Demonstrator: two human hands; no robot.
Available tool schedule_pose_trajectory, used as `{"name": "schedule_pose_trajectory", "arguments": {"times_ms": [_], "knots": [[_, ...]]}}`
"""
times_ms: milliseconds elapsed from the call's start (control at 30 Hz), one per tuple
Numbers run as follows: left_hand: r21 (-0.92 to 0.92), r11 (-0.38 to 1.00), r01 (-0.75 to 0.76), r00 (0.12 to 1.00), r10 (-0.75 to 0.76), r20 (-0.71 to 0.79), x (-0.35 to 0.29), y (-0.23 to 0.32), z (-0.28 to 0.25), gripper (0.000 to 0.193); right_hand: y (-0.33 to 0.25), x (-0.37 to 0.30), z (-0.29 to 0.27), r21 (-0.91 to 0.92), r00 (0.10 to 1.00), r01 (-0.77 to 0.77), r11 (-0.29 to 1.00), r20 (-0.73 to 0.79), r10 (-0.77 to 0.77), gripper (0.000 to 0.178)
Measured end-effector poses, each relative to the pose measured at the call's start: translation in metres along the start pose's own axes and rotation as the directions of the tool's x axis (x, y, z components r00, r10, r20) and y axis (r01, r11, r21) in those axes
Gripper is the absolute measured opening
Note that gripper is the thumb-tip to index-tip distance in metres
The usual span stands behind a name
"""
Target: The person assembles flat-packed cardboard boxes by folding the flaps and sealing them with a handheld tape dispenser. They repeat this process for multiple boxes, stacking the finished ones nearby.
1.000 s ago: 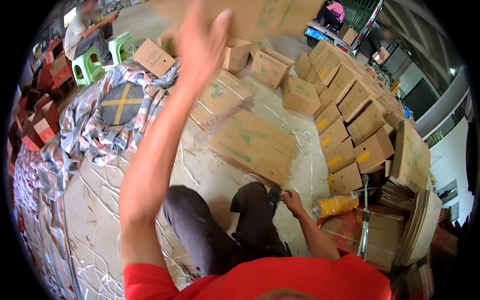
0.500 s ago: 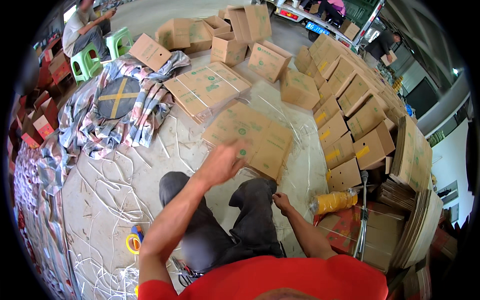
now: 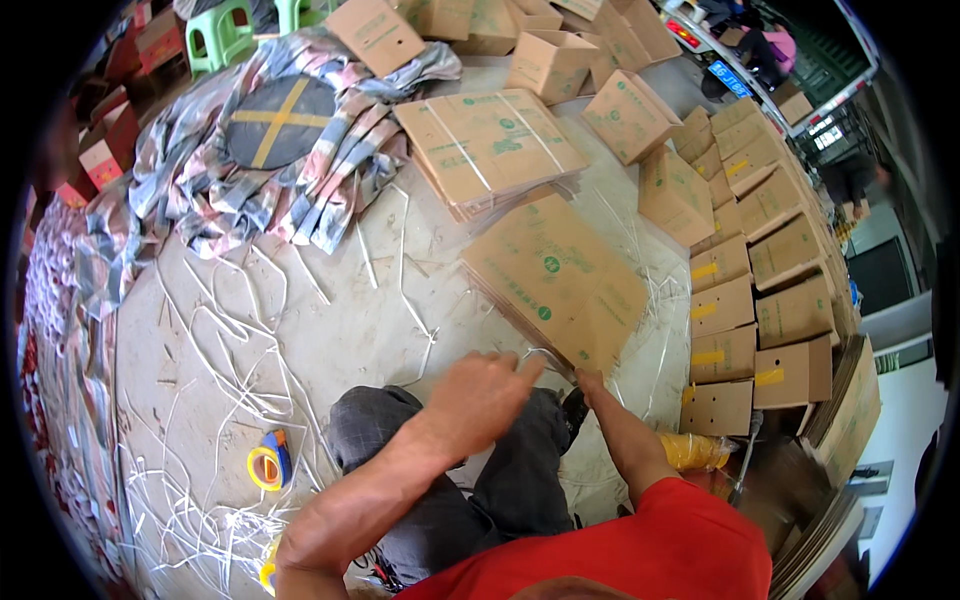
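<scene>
Flattened cardboard cartons [image 3: 560, 270] lie in a low stack on the floor before my knees, with green print on top. My left hand [image 3: 482, 400] is over my knees, its fingers bent and closed by a thin white strap [image 3: 545, 353] at the stack's near edge. Part of its grip is hidden. At the near right corner of the stack my right hand [image 3: 592, 388] has its fingers closed on the cardboard edge. Behind lies a thicker bundle of flattened cartons [image 3: 490, 140], tied with white straps.
Loose white straps [image 3: 240, 350] and a tape roll [image 3: 268, 462] lie on the left floor. A striped cloth [image 3: 310, 190] surrounds a dark round seat with a yellow cross [image 3: 280, 122]. Open cartons [image 3: 630, 115] stand behind; stacked boxes [image 3: 722, 305] line the right, near wrapped yellow tape rolls [image 3: 695, 452].
My view has shifted, so the scene sits lower and further right. My left hand has come down off the carton tops to the near edge; my right hand has reached the near corner.
</scene>
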State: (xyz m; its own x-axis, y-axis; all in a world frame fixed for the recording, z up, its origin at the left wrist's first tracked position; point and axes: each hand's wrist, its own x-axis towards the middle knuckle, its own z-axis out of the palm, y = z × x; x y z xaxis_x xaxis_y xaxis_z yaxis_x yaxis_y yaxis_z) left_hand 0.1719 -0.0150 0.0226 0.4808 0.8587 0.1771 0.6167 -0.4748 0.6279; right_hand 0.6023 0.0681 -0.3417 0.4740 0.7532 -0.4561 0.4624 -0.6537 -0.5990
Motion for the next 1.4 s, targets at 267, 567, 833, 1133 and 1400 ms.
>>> {"name": "schedule_pose_trajectory", "arguments": {"times_ms": [267, 567, 833, 1133, 1400], "knots": [[0.011, 0.997, -0.075, 0.997, 0.075, -0.022, 0.006, 0.001, -0.001, 0.041, 0.024, 0.064, -0.016, -0.064, 0.997, -0.078, 0.995, 0.010, 0.079, 0.054], [-0.043, 0.996, -0.075, 0.997, 0.074, -0.027, 0.012, 0.000, 0.002, 0.041, 0.022, 0.036, 0.002, 0.243, 0.984, -0.157, 0.957, -0.047, 0.173, 0.064], [-0.123, 0.991, 0.055, 0.994, -0.043, 0.098, 0.019, -0.012, 0.010, 0.040, -0.023, -0.022, -0.006, 0.401, 0.997, -0.071, 0.913, 0.027, 0.066, 0.069], [0.040, 0.994, 0.098, 0.994, -0.096, -0.054, 0.021, -0.033, 0.016, 0.048, -0.167, -0.100, -0.097, 0.622, 0.943, 0.310, 0.719, -0.107, -0.314, 0.027], [0.501, 0.824, 0.266, 0.925, -0.072, -0.373, 0.003, -0.044, 0.003, 0.073, -0.227, -0.191, -0.210, 0.780, 0.912, -0.016, 0.626, 0.267, -0.310, 0.019]]}}
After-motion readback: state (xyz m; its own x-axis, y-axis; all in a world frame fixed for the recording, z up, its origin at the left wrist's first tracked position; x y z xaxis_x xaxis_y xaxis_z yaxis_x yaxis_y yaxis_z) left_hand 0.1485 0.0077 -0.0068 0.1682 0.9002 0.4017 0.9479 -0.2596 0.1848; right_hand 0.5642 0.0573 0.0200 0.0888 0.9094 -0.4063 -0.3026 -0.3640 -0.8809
